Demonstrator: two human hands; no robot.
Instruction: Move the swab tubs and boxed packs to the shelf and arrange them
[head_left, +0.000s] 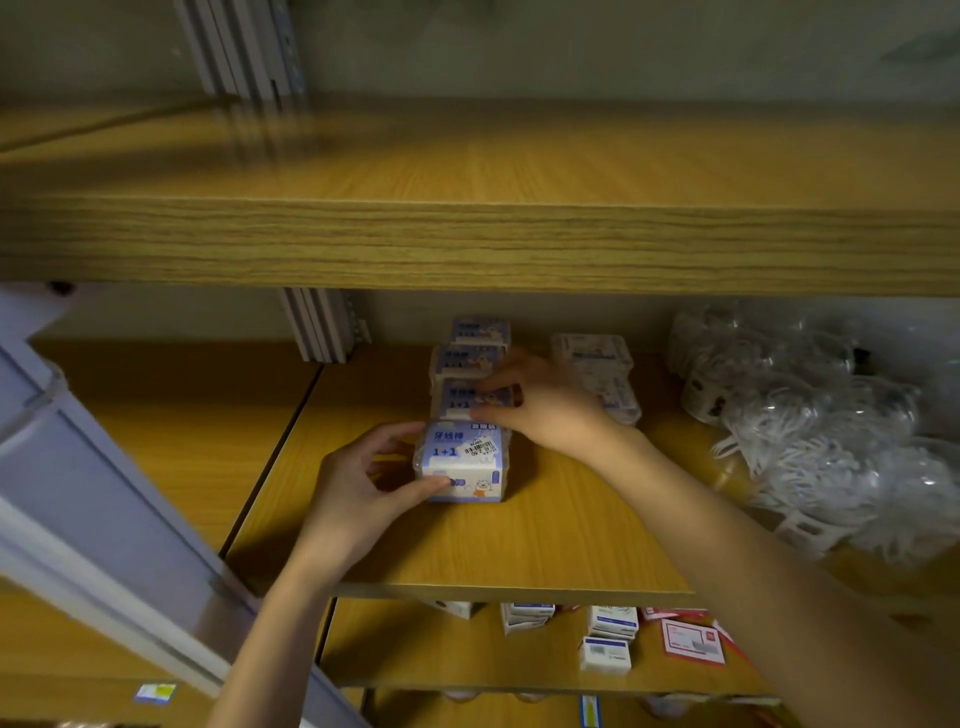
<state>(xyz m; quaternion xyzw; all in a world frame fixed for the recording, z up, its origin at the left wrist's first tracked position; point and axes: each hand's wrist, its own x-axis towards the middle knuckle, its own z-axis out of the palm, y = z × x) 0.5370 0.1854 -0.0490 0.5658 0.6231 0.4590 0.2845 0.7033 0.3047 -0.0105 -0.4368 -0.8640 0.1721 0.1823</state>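
Fingers (397, 432) around packs (462, 460): left hand (358, 491), right hand (545, 408)

- Middle shelf (467, 551): four blue-and-white boxed packs (480, 330) in a row, near to far.
- Near pack (462, 462): left hand (358, 483) grips its left side and front.
- Second pack (475, 397), just behind: right hand (540, 405) holds it, fingers over top.
- Clear bags (831, 431) heaped at right.
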